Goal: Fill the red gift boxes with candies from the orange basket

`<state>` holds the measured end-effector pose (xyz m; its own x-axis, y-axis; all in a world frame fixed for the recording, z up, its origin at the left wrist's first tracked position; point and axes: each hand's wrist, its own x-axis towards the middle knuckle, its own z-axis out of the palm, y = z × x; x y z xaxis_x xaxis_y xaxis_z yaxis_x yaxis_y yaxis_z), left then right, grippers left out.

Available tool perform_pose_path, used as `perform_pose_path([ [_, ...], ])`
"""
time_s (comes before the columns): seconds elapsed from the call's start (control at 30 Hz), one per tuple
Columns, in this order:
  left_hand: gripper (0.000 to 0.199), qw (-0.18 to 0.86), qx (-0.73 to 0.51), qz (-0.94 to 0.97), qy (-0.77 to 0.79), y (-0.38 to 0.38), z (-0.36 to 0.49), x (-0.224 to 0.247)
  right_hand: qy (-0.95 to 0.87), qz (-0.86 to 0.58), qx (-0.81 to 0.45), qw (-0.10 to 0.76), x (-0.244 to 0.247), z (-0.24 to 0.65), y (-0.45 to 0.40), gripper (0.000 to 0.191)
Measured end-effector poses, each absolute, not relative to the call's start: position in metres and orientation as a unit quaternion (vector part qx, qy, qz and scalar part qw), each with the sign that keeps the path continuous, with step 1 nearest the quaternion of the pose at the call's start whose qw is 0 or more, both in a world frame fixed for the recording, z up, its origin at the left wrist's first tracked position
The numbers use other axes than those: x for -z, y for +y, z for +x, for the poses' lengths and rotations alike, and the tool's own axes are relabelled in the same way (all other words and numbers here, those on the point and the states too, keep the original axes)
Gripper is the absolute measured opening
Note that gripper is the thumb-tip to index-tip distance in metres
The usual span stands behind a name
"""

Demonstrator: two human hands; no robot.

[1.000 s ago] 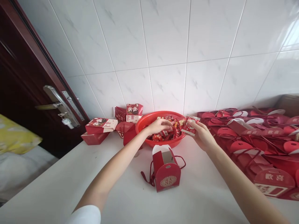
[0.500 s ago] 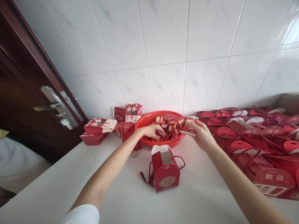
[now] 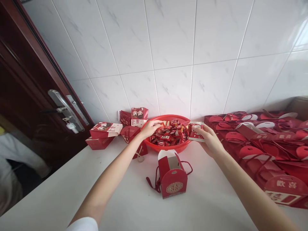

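Observation:
A red plastic basket by the tiled wall holds many red wrapped candies. My left hand is over the basket's left side, fingers closed at a small red wrapped piece near the rim. At the basket's right edge, my right hand grips a flat red and white packet between thumb and fingers. In front of the basket stands a red gift box with its top flaps up and a dark red cord handle at its sides.
Several red gift boxes crowd the right side of the white table. More red boxes are at the left. A dark red door with keys is at far left, with a person's clothed legs below.
My left hand has moved left and up from the candies in the middle to the basket's left side, and its fingers have closed. My right hand still holds the packet.

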<state>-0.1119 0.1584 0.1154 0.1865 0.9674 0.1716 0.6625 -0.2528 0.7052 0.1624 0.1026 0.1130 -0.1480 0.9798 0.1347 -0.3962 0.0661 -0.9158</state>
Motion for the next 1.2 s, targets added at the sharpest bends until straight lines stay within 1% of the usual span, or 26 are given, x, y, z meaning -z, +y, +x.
perform_pose_path([
  [0.07,0.041,0.269,-0.347,0.728,0.527,0.15,-0.101,-0.124,-0.453,-0.313,-0.618,0.561,-0.111,0.16,0.103,0.036],
  [0.13,0.04,0.314,-0.375,0.733,0.473,0.139,-0.086,-0.133,-0.447,-0.303,-0.638,0.549,-0.109,0.157,0.101,0.038],
  [0.27,0.032,0.354,-0.383,0.754,0.4,0.122,-0.054,-0.149,-0.458,-0.275,-0.67,0.516,-0.109,0.152,0.096,0.034],
  [0.37,0.03,0.387,-0.384,0.76,0.355,0.12,-0.043,-0.158,-0.458,-0.256,-0.684,0.507,-0.111,0.152,0.093,0.031],
  [0.53,0.037,0.474,-0.394,0.718,0.325,0.131,-0.055,-0.162,-0.458,-0.241,-0.68,0.519,-0.115,0.152,0.091,0.033],
  [0.63,0.035,0.514,-0.386,0.69,0.333,0.133,-0.058,-0.155,-0.462,-0.248,-0.679,0.515,-0.114,0.149,0.091,0.036],
  [0.73,0.028,0.497,-0.356,0.714,0.342,0.133,-0.053,-0.142,-0.458,-0.269,-0.674,0.513,-0.109,0.145,0.092,0.038],
  [0.87,0.024,0.422,-0.358,0.744,0.375,0.136,-0.053,-0.133,-0.459,-0.3,-0.645,0.532,-0.107,0.145,0.093,0.04],
  [0.93,0.023,0.382,-0.338,0.763,0.398,0.137,-0.059,-0.135,-0.458,-0.302,-0.631,0.548,-0.108,0.148,0.095,0.04],
  [1.0,0.02,0.353,-0.267,0.8,0.405,0.133,-0.066,-0.138,-0.454,-0.303,-0.622,0.562,-0.11,0.152,0.097,0.039],
  [1.13,0.017,0.356,-0.077,0.844,0.395,0.111,-0.065,-0.145,-0.444,-0.306,-0.62,0.57,-0.114,0.157,0.099,0.034],
  [1.2,0.022,0.331,-0.02,0.857,0.395,0.099,-0.058,-0.147,-0.442,-0.308,-0.621,0.569,-0.115,0.157,0.099,0.033],
])
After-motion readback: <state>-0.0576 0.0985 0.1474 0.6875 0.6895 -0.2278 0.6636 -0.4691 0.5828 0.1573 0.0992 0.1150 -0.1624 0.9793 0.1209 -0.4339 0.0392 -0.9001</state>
